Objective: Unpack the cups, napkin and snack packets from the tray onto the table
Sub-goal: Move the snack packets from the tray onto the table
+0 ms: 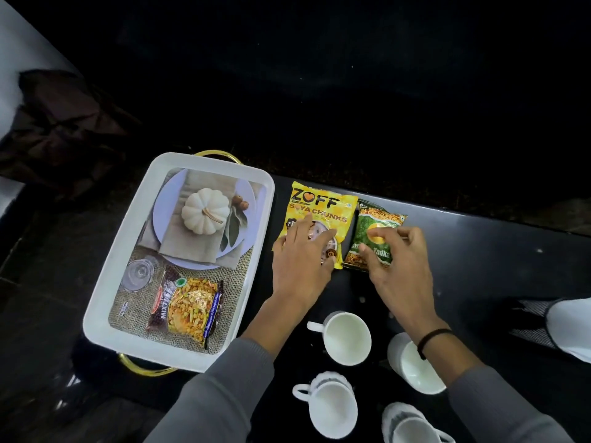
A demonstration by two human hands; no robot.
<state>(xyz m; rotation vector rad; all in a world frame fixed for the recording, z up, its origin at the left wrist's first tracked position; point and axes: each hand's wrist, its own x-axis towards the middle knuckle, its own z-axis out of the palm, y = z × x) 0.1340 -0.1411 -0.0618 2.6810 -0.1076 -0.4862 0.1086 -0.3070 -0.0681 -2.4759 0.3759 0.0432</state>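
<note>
A white tray (pixel 105 295) with gold handles stands at the left; a dark red mixture snack packet (pixel 188 310) lies in its near end. On the black table (pixel 479 251) right of the tray lie a yellow soya chunks packet (pixel 319 203) and a green snack packet (pixel 375 225), side by side. My left hand (pixel 300 266) rests on the yellow packet with fingers spread and nearly straight. My right hand (pixel 396 270) pinches the green packet with curled fingers and thumb. Several white cups (pixel 347 337) stand on the table near me.
The tray floor carries a printed picture of a plate, cloth and white pumpkin. A white cloth (pixel 569 327) lies at the right edge of the table. A dark bundle (pixel 64 129) sits on the floor at the far left. Beyond the table's far edge everything is dark.
</note>
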